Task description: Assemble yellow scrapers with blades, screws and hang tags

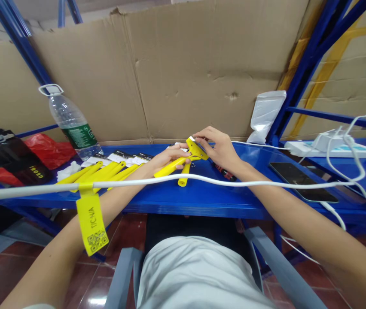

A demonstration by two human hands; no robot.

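Observation:
My left hand (169, 158) is closed around a yellow scraper (169, 167), near where its handle meets the head. The scraper points up and to the right. At its wide head, the fingers of my right hand (218, 148) are closed on the blade end. Below it, a second yellow handle (183, 178) rests on the blue table (202, 199); its upper part is hidden. Several yellow scrapers (105, 171) with black-and-white heads or cards lie side by side left of my left hand. A dark and red tool (224, 172) lies partly under my right wrist.
A white cable (260, 183) with a yellow tag (93, 223) crosses in front of my arms. A water bottle (75, 124), black flask (12, 154) and red bag (49, 148) stand left. A phone (302, 180) and power strip (340, 149) lie right. Cardboard (202, 73) closes the back.

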